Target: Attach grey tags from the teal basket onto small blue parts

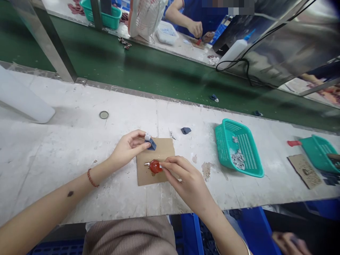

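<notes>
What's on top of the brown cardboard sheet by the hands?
A round red item, with a narrow shiny bit beside it. The left hand holds a dark blue piece near the far edge. The right hand and red item hide the cardboard beneath them.

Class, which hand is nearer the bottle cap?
Left. The left hand is right of the bottle cap, nearer the body; the right hand is farther in both directions.
</notes>
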{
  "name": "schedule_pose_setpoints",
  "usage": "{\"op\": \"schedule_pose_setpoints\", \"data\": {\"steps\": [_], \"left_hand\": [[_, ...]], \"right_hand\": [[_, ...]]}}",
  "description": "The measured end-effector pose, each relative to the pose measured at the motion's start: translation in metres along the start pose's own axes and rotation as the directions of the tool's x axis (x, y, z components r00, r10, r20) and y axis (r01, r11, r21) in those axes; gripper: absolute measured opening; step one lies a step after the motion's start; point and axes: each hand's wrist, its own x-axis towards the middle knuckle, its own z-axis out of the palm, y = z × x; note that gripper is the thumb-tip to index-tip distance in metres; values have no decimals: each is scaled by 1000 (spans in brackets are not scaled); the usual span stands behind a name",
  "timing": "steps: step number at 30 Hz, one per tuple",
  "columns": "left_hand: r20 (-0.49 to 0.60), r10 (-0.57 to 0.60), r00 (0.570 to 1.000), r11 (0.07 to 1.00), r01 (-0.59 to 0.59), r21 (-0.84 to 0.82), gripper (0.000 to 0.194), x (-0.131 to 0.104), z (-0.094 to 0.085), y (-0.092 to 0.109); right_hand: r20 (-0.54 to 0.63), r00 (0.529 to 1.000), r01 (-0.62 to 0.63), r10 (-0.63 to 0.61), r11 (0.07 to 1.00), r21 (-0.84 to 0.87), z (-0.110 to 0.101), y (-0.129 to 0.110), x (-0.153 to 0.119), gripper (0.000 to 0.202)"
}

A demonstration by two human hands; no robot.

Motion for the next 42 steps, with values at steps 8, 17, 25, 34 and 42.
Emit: {"op": "schedule_pose_setpoints", "data": {"steps": [8,17,25,34,42], "left_hand": [[40,14,999,1000,-14,11,19,-2,1,-1],[122,27,992,999,-32,36,15,-9,6,3],[115,29,993,999,-33,29,14,-8,6,2],[136,39,990,998,-46,48,15,-8,6,-1],[132,13,991,999,-17,27,18,-9,5,-2]], "right_hand": [[20,999,-43,42,997,67,2,-1,3,19],[147,811,-514,567,569,642,-4,12,13,14],[1,957,-274,290,901,336,-1,-2,10,18],[-103,946,-247,307,890,385,-2,1,33,14],[-74,960,-230,270,912,339,5,-2,45,14]]}}
